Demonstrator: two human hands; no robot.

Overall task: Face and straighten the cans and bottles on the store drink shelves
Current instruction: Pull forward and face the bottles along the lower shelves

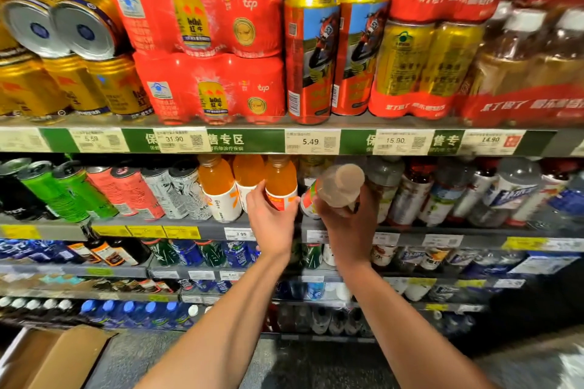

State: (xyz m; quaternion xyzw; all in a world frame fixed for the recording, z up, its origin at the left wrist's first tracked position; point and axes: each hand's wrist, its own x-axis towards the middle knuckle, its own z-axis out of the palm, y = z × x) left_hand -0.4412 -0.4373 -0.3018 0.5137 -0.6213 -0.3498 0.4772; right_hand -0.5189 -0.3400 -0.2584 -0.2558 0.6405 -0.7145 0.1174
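On the second shelf stand three orange drink bottles. My left hand (pixel 270 218) grips the rightmost orange bottle (pixel 280 181) low on its label. My right hand (pixel 349 224) holds a clear bottle with a pale cap (pixel 339 186), tilted so its cap points toward me, just right of the orange bottles. Behind it stand more clear and dark bottles (pixel 407 196), partly blurred. Green, pink and white cans (pixel 123 189) lean in a row to the left.
The top shelf carries gold cans (pixel 72 85), red multipacks (pixel 196 9) and tall red cans (pixel 311 50). Price tags line the green shelf edge (pixel 246 140). Lower shelves hold many small bottles. An open cardboard box (pixel 60 357) sits on the floor at bottom left.
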